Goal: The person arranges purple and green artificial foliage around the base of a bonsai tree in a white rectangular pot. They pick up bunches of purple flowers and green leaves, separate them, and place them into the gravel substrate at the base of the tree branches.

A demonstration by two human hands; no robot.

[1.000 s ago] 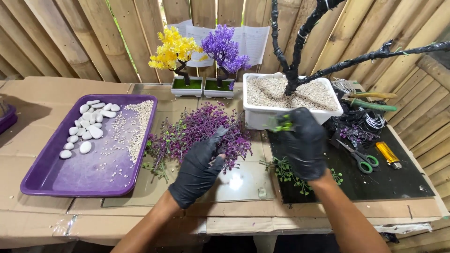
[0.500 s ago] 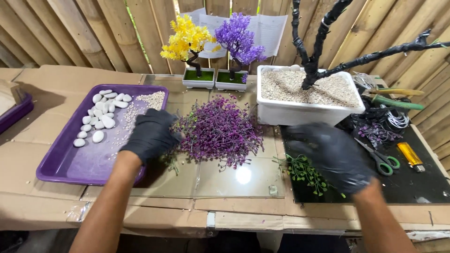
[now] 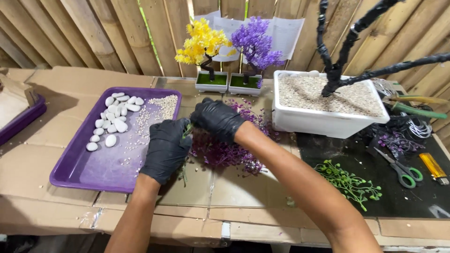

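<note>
A: Right, we've got both hands in black gloves down at the middle of the table. The left hand is curled round a thin green stem, fingers pressed together on it.

B: And the right hand reaches across from the other side, fingertips pinching the top of that same stem, just above the purple foliage. We'd say the two-handed hold steadies the sprig while the clump lies on the cardboard table beneath.

A: That clump sits between the purple tray and the white planter, touching neither as far as we can tell. It looks like plastic, fine and frilly, lots of tiny leaves.

B: In the tray we see smooth white pebbles grouped at the far left, with pale gravel heaped beside them. Sorted by size, within easy reach of the left hand.

A: The planter is filled with sandy grit, and a bare black tree rises out of it, its limbs wrapped in something dark and ridged.

B: Behind, two little trees stand upright in small pots, a yellow tree and a purple tree, against the bamboo fence.

A: Over on the right, on a black mat, we spot a green sprig, green-handled scissors and a yellow lighter, laid well apart from the hands.
</note>
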